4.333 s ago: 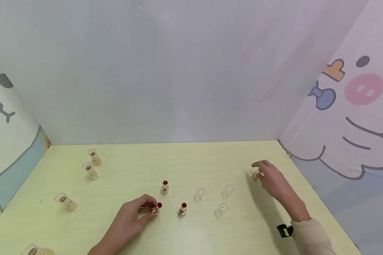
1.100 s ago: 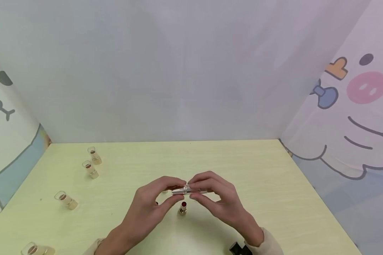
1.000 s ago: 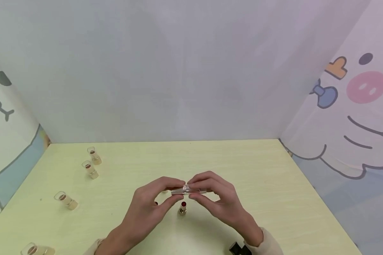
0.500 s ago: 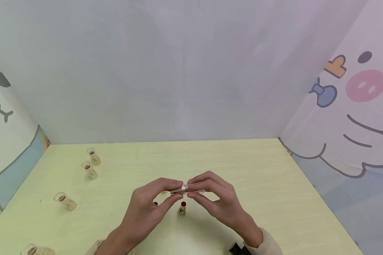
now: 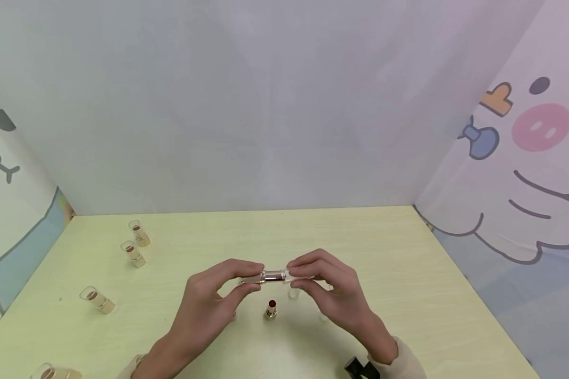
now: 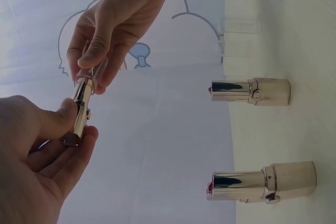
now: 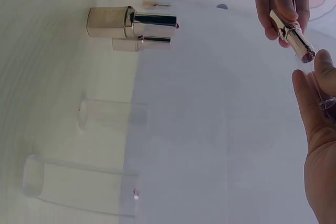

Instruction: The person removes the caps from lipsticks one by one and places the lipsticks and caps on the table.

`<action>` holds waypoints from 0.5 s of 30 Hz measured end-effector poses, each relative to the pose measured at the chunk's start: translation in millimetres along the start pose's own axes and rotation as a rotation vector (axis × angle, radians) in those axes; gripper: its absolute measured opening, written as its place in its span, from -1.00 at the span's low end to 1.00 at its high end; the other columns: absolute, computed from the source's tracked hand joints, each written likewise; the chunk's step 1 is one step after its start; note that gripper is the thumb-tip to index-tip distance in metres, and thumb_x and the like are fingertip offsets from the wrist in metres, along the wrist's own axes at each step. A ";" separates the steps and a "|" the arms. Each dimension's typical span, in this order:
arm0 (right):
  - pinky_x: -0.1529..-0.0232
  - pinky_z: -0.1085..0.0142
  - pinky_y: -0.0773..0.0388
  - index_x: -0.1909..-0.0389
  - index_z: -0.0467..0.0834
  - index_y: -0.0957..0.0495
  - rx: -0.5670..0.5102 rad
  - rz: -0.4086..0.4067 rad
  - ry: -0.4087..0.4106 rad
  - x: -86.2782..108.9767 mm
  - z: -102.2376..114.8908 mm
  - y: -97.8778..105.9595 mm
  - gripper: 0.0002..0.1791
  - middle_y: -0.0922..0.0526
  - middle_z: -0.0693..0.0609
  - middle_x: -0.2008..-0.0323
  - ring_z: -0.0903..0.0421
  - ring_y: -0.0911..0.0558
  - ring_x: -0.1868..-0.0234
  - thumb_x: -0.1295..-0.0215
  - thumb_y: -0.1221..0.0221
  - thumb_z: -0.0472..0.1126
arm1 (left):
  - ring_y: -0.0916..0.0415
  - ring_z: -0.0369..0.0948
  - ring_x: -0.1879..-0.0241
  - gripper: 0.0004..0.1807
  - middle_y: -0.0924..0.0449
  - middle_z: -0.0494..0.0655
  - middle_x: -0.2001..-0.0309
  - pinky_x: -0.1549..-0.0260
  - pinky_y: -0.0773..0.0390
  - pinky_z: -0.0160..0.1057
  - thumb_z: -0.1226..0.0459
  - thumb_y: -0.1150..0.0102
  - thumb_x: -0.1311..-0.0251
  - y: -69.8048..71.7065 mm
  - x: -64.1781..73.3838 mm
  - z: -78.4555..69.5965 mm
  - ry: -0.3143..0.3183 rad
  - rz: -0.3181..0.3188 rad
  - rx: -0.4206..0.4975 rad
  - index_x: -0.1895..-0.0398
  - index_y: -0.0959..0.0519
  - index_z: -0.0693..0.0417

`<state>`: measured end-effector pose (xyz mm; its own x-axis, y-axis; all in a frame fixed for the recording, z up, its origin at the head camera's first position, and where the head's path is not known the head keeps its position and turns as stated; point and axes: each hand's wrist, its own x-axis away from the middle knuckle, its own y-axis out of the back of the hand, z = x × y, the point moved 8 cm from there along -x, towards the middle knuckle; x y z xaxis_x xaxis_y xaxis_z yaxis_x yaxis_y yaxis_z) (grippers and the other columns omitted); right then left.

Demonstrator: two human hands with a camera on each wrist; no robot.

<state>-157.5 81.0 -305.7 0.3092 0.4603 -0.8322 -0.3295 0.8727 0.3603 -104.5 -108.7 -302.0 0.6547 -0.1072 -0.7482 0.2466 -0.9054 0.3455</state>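
Over the middle of the table, my left hand [image 5: 208, 305] pinches the base of a gold lipstick [image 5: 274, 276], held level. My right hand [image 5: 336, 289] pinches its clear cap [image 5: 296, 278], whose mouth is right at the lipstick's tip. The red tip of that lipstick [image 7: 296, 43] shows in the right wrist view. Below the hands an uncapped lipstick [image 5: 271, 309] stands upright. Two uncapped lipsticks, a nearer one [image 6: 262, 184] and a farther one [image 6: 252, 92], appear in the left wrist view. My left hand partly hides others in the head view.
Two clear caps, one [image 7: 113, 114] beside a larger-looking one [image 7: 81, 184], stand near the right hand. Several capped lipsticks line the left side, including one [image 5: 98, 300] midway and one [image 5: 139, 233] at the back. Printed cloth walls surround the pale table [image 5: 360, 237].
Both hands brought the capped lipstick from the right to the middle. Since half a second ago, the hands have drawn apart, the cap sliding rightward and baring the gold tube.
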 end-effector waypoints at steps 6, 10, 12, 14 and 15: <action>0.22 0.43 -0.75 0.13 -0.33 -0.67 0.005 -0.014 0.001 -1.1 -1.1 6.8 -0.83 -0.71 -0.21 0.12 0.06 -0.77 0.12 -0.29 -0.38 -0.40 | -0.75 -0.36 0.13 -0.54 -0.83 -0.08 0.16 0.10 -0.65 -0.55 0.55 -0.55 0.04 1.9 -0.7 1.4 0.013 0.005 0.008 0.04 -0.74 0.06; 0.22 0.43 -0.75 0.12 -0.32 -0.67 0.010 -0.015 0.000 -1.2 -1.2 8.0 -0.82 -0.70 -0.20 0.12 0.06 -0.77 0.12 -0.28 -0.39 -0.41 | -0.74 -0.38 0.15 -0.55 -0.83 -0.09 0.16 0.19 -0.65 -0.54 0.55 -0.55 0.03 2.0 -0.2 2.5 0.025 0.004 0.012 0.05 -0.74 0.04; 0.22 0.43 -0.75 0.12 -0.32 -0.67 0.021 -0.015 -0.003 -1.1 -1.4 8.8 -0.82 -0.71 -0.20 0.12 0.06 -0.76 0.12 -0.28 -0.39 -0.41 | -0.75 -0.36 0.17 -0.55 -0.82 -0.11 0.16 0.23 -0.64 -0.54 0.55 -0.54 0.02 2.1 0.1 3.1 0.033 0.005 0.015 0.04 -0.74 0.03; 0.23 0.45 -0.74 0.12 -0.32 -0.68 0.035 -0.013 -0.007 -0.8 -1.9 9.6 -0.82 -0.71 -0.20 0.12 0.06 -0.76 0.12 -0.29 -0.39 -0.40 | -0.74 -0.36 0.17 -0.56 -0.81 -0.13 0.15 0.28 -0.66 -0.54 0.54 -0.53 -0.01 1.8 0.4 4.7 0.054 0.011 0.022 0.03 -0.74 0.01; 0.23 0.45 -0.74 0.12 -0.32 -0.68 0.041 -0.013 -0.008 -0.8 -2.1 10.1 -0.83 -0.71 -0.20 0.12 0.06 -0.76 0.12 -0.29 -0.39 -0.39 | -0.74 -0.36 0.17 -0.56 -0.81 -0.15 0.15 0.36 -0.65 -0.55 0.54 -0.53 -0.02 1.7 0.6 5.6 0.066 0.015 0.027 0.03 -0.74 0.00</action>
<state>-163.0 89.1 -302.3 0.3206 0.4499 -0.8336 -0.2884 0.8846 0.3665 -107.7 -112.6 -305.0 0.7040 -0.0945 -0.7039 0.2174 -0.9148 0.3403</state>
